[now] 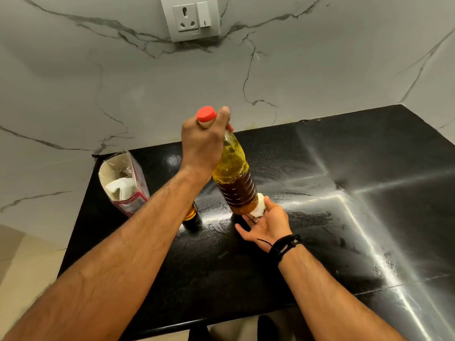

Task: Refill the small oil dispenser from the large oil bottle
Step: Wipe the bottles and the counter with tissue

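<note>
The large oil bottle [234, 178] has a red cap [206, 113] and golden oil inside. It leans over the black counter [344, 217], cap toward the wall. My left hand [202, 143] grips its neck just below the cap. At the bottle's base, my right hand [267, 226] pinches a white tissue wad [259, 207] against the plastic, thumb on top. The small oil dispenser [190, 214] stands on the counter behind my left forearm; only a strip of its amber glass shows.
An opened red and white carton [128, 183] with white paper inside leans at the counter's back left corner. A wall socket [189, 18] sits on the marble backsplash above. The counter's front edge [221, 323] runs just below my forearms.
</note>
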